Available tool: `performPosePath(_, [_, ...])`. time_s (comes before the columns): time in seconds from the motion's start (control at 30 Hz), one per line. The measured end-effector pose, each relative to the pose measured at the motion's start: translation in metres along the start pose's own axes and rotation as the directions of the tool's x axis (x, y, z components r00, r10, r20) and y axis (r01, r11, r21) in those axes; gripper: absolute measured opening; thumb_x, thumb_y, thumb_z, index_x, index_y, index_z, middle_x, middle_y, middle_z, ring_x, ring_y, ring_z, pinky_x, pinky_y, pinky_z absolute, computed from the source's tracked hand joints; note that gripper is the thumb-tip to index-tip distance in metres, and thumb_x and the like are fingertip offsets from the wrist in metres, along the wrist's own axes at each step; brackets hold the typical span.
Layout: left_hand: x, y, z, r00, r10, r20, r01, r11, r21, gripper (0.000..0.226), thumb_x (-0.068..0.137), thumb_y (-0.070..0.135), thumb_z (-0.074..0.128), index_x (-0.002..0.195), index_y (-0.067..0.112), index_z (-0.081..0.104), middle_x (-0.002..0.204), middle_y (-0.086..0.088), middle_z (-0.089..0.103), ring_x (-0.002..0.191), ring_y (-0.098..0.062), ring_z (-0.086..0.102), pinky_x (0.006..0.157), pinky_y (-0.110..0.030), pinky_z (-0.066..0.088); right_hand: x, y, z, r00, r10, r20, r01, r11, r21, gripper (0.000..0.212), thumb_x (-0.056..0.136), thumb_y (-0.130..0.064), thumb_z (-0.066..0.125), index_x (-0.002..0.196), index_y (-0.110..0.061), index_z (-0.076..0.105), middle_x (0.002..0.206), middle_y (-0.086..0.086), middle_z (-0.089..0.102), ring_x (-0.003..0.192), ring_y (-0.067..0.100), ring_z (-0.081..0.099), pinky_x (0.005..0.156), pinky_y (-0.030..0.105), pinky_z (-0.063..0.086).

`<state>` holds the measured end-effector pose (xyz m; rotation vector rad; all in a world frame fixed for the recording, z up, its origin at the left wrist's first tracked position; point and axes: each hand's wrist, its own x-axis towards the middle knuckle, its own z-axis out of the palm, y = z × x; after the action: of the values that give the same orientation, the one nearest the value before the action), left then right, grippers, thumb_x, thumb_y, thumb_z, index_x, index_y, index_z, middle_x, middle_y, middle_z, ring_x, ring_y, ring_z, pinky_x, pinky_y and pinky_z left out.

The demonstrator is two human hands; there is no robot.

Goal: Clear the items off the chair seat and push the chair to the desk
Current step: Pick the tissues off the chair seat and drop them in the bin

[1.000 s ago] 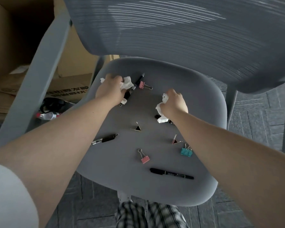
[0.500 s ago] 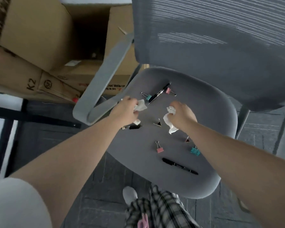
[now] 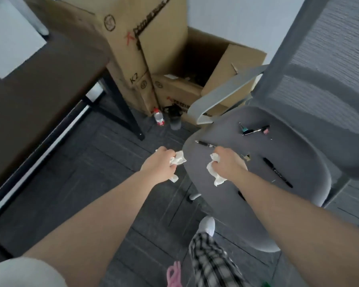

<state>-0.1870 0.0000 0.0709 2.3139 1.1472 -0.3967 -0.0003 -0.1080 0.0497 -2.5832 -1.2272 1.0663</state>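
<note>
Two crumpled tissues are in play: the left hand (image 3: 160, 164) is closed on one tissue (image 3: 177, 160) over the floor, left of the chair seat (image 3: 222, 204); half a second ago it was above the seat. The right hand (image 3: 229, 164) grips the second tissue (image 3: 215, 175) at the seat's left edge. Three pens (image 3: 277, 172) remain, plus several clips, blurred. The counter (image 3: 39, 83) lies far left.

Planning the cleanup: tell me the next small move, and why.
Probably carry both tissue wads off toward the open cardboard box and drop them. The left hand grips a crumpled tissue already past the chair seat edge; the right hand grips another tissue; pens remain.
</note>
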Motion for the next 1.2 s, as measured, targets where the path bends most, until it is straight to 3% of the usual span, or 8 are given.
performPosePath(0.2, [-0.15,-0.117,0.012,0.972,-0.207,-0.113,0.19,0.971,-0.144,0.014,0.09,0.02,0.049,0.098,0.009,0.053,0.109,-0.005,0.049,0.075,-0.024,0.052,0.063,-0.032,0.04,-0.084,-0.113,0.07,0.973,-0.223,0.06,0.23,0.958,-0.172,0.027,0.084,-0.015,0.056,0.11,-0.013,0.053,0.1,0.0,0.05,0.102,0.029,0.058,0.081,0.039,0.051])
performPosePath(0.33, [-0.269,-0.195,0.034,0.929,-0.351,-0.117,0.311,0.912,-0.266,0.019,0.088,0.021,0.044,0.103,0.015,0.054,0.107,-0.001,0.047,0.095,-0.026,0.058,0.078,-0.037,0.049,-0.159,-0.197,0.143,0.916,-0.346,0.202,0.388,0.892,-0.231,0.032,0.074,-0.023,0.059,0.105,-0.018,0.054,0.1,-0.005,0.052,0.101,0.026,0.059,0.079,0.036,0.049])
performPosePath(0.53, [-0.432,-0.304,0.077,0.786,-0.601,-0.147,0.499,0.756,-0.424,0.026,0.084,0.024,0.044,0.105,0.015,0.057,0.102,0.001,0.048,0.1,-0.025,0.058,0.082,-0.037,0.049,-0.277,-0.322,0.25,0.773,-0.522,0.36,0.613,0.761,-0.212,0.026,0.076,-0.014,0.052,0.102,-0.011,0.054,0.104,0.003,0.061,0.092,0.028,0.061,0.074,0.035,0.049])
performPosePath(0.63, [-0.496,-0.345,0.106,0.686,-0.714,-0.14,0.583,0.654,-0.482,0.035,0.085,0.03,0.046,0.116,0.015,0.054,0.115,-0.003,0.05,0.106,-0.027,0.057,0.089,-0.038,0.047,-0.321,-0.371,0.297,0.684,-0.581,0.44,0.714,0.656,-0.245,0.027,0.079,-0.012,0.051,0.107,-0.009,0.054,0.11,0.005,0.06,0.098,0.03,0.06,0.074,0.035,0.046])
performPosePath(0.83, [-0.592,-0.413,0.158,0.553,-0.829,-0.08,0.646,0.487,-0.588,0.03,0.089,0.019,0.046,0.116,0.009,0.053,0.118,-0.003,0.051,0.109,-0.025,0.051,0.091,-0.037,0.044,-0.375,-0.439,0.389,0.533,-0.585,0.611,0.839,0.458,-0.293,0.027,0.079,-0.01,0.055,0.106,-0.006,0.055,0.113,0.005,0.059,0.101,0.029,0.057,0.081,0.04,0.051])
performPosePath(1.07, [-0.669,-0.512,0.186,0.37,-0.928,0.029,0.697,0.257,-0.67,0.035,0.088,0.024,0.04,0.117,0.011,0.054,0.117,-0.007,0.051,0.1,-0.027,0.055,0.082,-0.035,0.045,-0.391,-0.523,0.513,0.5,-0.469,0.728,0.86,0.371,-0.351,0.029,0.071,-0.012,0.06,0.098,-0.013,0.051,0.106,0.0,0.059,0.095,0.029,0.056,0.075,0.034,0.047])
performPosePath(1.13, [-0.685,-0.545,0.187,0.366,-0.93,0.025,0.71,0.261,-0.654,0.045,0.088,0.029,0.028,0.119,0.009,0.053,0.117,-0.008,0.054,0.098,-0.025,0.049,0.089,-0.034,0.044,-0.392,-0.552,0.549,0.492,-0.464,0.737,0.865,0.359,-0.351,0.038,0.073,-0.018,0.061,0.11,-0.014,0.051,0.115,0.002,0.06,0.1,0.029,0.057,0.074,0.035,0.045])
performPosePath(1.2, [-0.701,-0.569,0.19,0.311,-0.946,0.092,0.711,0.167,-0.683,0.036,0.091,0.022,0.038,0.12,0.01,0.053,0.119,-0.008,0.053,0.106,-0.026,0.051,0.089,-0.036,0.042,-0.398,-0.577,0.577,0.465,-0.449,0.763,0.883,0.288,-0.369,0.048,0.071,-0.025,0.064,0.117,-0.015,0.05,0.118,0.0,0.058,0.105,0.028,0.058,0.078,0.036,0.046])
